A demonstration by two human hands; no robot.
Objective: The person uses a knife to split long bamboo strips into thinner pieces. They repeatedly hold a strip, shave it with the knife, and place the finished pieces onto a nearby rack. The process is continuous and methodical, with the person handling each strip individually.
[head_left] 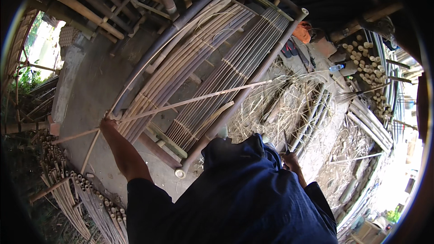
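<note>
Workshop floor (99, 108); left hand (107, 124) grips long pale bamboo strip (190, 100); thin, straight

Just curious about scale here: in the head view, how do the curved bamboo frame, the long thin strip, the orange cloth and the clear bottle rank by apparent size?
1. Curved bamboo frame
2. Long thin strip
3. Orange cloth
4. Clear bottle
Cloth and bottle lie farther away, so their true sizes are unsure.

head view, looking down, wide fisheye

right hand (291, 161) partly hidden behind blue sleeve (253, 190); its tool (285, 142) too small to identify.
</note>
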